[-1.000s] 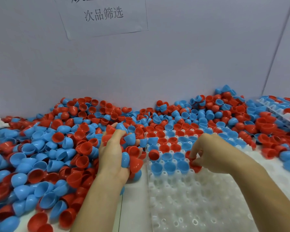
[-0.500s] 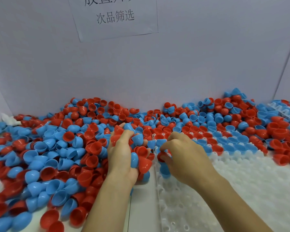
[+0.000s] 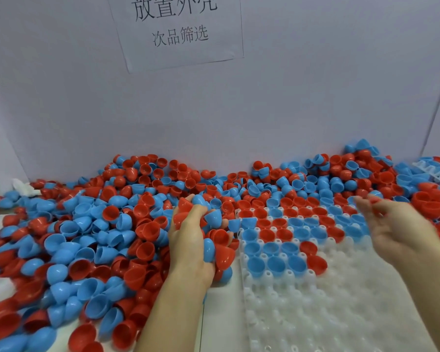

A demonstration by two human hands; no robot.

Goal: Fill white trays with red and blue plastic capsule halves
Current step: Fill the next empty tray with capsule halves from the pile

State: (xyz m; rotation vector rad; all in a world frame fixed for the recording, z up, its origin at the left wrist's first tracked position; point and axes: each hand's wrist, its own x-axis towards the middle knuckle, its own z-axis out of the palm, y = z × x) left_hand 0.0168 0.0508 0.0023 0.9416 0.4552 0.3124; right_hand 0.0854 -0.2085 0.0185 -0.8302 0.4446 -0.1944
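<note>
Item: white moulded plastic tray (image 3: 323, 308), flat on the white table (image 3: 221, 321), right of centre. Its far rows hold red and blue plastic capsule halves (image 3: 277, 250), open side up, one to a pocket; the near rows of pockets stand bare down to the bottom of the view. The tray's left edge runs just beside the left hand, with a narrow strip of bare table along it.

Item: loose heap of red and blue capsule halves (image 3: 87, 237), covering the table from the left side to the grey back wall (image 3: 264, 110) and spilling onto the tray's far edge. It continues along the wall to the right.

Item: left hand (image 3: 188, 240), back upward, at the heap's right margin. Fingers curl round a clutch of halves, red and blue, bulging out at fingertips and thumb side.

Item: right hand (image 3: 394, 227), over the tray's far right part, blurred. Palm turned inward, fingers loosely spread; a trace of red shows at the fingertips, but whether it holds a half cannot be told.

Item: second white tray (image 3: 434, 171), far right edge, partly buried in halves.

Item: paper notice with printed characters (image 3: 178, 31), fixed on the wall above.

Item: crumpled white scrap (image 3: 23, 188), far left by the wall.
</note>
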